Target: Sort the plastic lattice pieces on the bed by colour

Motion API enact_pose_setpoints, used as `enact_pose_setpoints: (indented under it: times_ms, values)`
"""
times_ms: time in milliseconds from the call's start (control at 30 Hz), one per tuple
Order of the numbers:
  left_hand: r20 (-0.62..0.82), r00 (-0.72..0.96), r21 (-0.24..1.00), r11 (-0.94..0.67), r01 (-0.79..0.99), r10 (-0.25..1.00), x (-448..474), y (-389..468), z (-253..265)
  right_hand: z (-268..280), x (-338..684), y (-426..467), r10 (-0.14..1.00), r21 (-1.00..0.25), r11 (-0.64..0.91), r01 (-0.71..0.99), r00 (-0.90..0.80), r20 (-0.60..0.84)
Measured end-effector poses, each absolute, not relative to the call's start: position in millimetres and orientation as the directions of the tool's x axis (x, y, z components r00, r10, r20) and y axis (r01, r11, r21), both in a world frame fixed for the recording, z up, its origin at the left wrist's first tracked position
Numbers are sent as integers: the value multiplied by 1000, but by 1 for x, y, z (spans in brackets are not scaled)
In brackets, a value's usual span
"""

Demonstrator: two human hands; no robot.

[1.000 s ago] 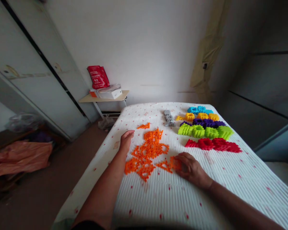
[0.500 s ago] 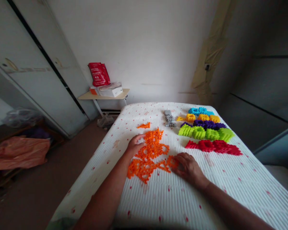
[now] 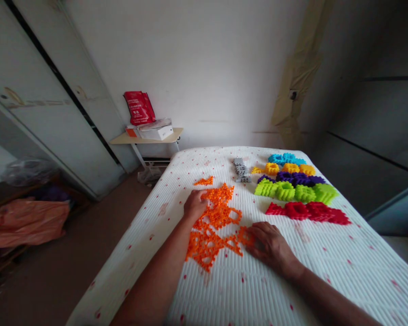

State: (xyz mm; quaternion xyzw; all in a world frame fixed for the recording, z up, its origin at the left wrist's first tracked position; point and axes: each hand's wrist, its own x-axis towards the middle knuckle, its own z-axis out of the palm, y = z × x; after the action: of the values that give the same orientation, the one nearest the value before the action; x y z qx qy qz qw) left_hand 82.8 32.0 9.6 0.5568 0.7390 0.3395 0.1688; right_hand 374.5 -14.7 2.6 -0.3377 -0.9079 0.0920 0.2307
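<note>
Flat orange interlocking plastic pieces (image 3: 204, 246), toothed along their edges and with holes in the middle, lie in a loose heap on the bed. My left hand (image 3: 194, 206) is at the heap's far left side, its fingers closed on the edge of an orange piece (image 3: 221, 194); the fingertips are partly hidden. On the near right, my right hand (image 3: 270, 244) has its fingers bent over another orange interlocking piece (image 3: 245, 236) and covers part of it. A separate small orange piece (image 3: 204, 181) lies beyond my left hand.
Rows of joined pieces stand on the right: red (image 3: 308, 212), lime green (image 3: 295, 192), purple (image 3: 299, 178), yellow (image 3: 290, 168) and blue (image 3: 285, 159). Grey pieces (image 3: 240, 167) lie left of them. A small table (image 3: 122, 138) with boxes and a red bag (image 3: 139, 107) stands behind.
My left hand has moved slightly farther away and right, and its fingers have drawn together at the orange piece. My right hand stays on its piece. The view has shifted slightly.
</note>
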Motion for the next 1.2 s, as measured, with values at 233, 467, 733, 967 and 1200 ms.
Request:
enact_pose_setpoints:
  times_ms: [233, 467, 733, 967, 1200]
  values:
    - [190, -408, 723, 154, 673, 893, 68, 27, 2, -5, 376, -12, 672, -336, 741, 582, -634, 383]
    - [267, -369, 688, 93, 720, 890, 73, 19, 18, -8, 373, -12, 709, -308, 701, 644, -577, 407]
    - [123, 104, 404, -146, 903, 987, 97, 12, 25, -4, 371, -13, 712, -297, 700, 649, -601, 364]
    - [134, -20, 400, -35, 916, 991, 67, 12, 17, -7, 372, -12, 709, -300, 703, 646, -602, 366]
    - [228, -28, 464, -83, 882, 973, 65, 2, 25, 0, 371, -13, 711, -312, 702, 640, -603, 362]
